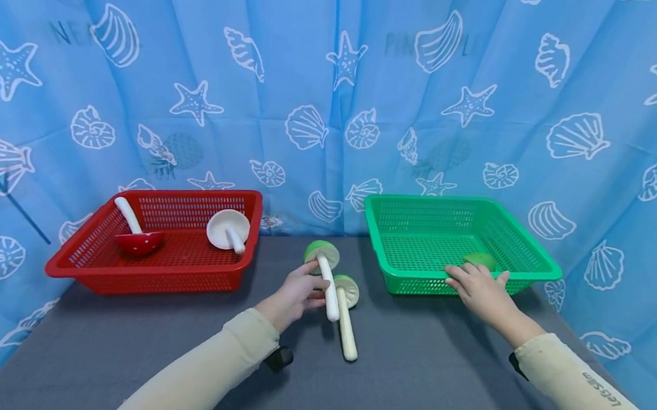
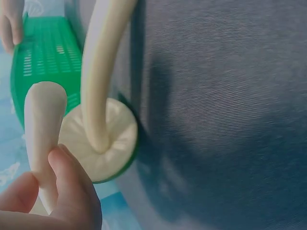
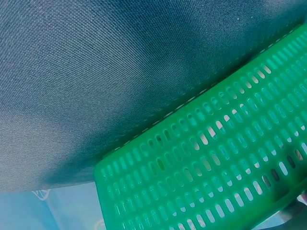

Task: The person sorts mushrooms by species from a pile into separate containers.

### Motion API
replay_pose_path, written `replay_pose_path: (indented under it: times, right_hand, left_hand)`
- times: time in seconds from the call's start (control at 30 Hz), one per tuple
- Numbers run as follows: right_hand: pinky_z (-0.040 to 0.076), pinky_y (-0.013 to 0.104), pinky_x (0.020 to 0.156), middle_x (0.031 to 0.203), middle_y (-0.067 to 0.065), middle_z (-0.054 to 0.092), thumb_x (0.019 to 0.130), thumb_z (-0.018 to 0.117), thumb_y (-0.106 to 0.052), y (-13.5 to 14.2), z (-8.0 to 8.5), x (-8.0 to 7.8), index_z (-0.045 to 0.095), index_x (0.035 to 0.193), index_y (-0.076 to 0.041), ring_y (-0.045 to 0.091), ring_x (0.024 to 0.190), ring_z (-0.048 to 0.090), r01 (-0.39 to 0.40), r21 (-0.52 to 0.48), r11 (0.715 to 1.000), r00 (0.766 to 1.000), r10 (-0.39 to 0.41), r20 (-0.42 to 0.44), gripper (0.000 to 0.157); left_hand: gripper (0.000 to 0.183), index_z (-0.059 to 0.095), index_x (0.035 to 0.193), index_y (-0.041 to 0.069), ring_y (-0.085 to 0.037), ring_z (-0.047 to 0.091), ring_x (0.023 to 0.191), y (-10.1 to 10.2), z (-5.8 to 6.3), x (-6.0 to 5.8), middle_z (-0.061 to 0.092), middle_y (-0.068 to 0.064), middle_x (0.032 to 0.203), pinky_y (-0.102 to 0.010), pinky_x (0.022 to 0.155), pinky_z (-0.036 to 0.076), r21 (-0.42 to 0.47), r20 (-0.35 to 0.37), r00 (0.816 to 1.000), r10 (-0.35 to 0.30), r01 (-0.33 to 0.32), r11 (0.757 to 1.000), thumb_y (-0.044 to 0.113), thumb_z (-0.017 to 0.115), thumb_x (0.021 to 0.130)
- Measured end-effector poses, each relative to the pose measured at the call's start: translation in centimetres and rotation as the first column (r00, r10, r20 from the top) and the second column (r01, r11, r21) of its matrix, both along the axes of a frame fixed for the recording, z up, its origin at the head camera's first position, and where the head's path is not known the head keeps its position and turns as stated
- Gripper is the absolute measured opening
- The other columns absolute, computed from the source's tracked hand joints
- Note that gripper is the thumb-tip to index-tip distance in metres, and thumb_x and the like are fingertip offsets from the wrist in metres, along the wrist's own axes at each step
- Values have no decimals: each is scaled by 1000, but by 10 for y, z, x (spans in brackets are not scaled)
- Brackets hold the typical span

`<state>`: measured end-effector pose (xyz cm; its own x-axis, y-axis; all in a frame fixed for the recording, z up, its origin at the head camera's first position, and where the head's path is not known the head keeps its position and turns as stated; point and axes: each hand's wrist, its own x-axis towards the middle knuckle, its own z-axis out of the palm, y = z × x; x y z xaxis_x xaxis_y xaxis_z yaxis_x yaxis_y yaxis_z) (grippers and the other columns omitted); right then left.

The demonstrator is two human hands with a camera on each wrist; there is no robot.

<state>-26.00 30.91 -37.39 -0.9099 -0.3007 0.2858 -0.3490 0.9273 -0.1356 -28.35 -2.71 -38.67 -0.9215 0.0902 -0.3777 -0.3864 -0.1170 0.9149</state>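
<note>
My left hand (image 1: 298, 296) pinches the white stem of a green-capped toy mushroom (image 1: 330, 292), its pale underside facing me. In the left wrist view, thumb and fingertip meet on that stem. A second green toy mushroom (image 1: 348, 329) lies just right of it on the table, stem toward me. My right hand (image 1: 484, 298) rests over the front rim of the green basket (image 1: 410, 277), fingers loosely spread. Just beyond those fingers, inside the basket, a green cap (image 1: 479, 260) shows; its lower part is hidden. The right wrist view shows mostly the basket's slotted wall (image 3: 206, 158).
At the left stands a red basket (image 1: 155, 278) holding a red spotted toy mushroom (image 1: 139, 241) and another mushroom (image 1: 228, 229) with its white underside up. A grey cloth (image 1: 407, 378) covers the table. Behind hangs a blue shell-patterned curtain (image 1: 291, 86).
</note>
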Motion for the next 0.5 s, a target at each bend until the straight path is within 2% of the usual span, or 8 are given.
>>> replay_pose_path:
  times: [0.3, 0.5]
  right_hand:
    - [8, 88, 85, 122, 29, 57, 98, 57, -17, 1, -1, -1, 60, 126, -2, 54, 116, 45, -2, -3, 1000, 1000, 2, 2, 32]
    - [9, 88, 85, 120, 28, 58, 98, 57, -18, 1, -1, -2, 61, 125, -2, 52, 113, 47, -5, -1, 1000, 1000, 5, -5, 32]
  left_hand:
    - [63, 36, 151, 12, -18, 62, 76, 12, 17, -6, 55, -23, 130, -27, 66, 56, 32, -14, 1000, -26, 27, 999, -3, 57, 94]
    - [62, 38, 150, 14, -17, 62, 75, 24, 31, -9, 57, -22, 128, -27, 66, 55, 41, -33, 999, -34, 35, 999, -2, 58, 94]
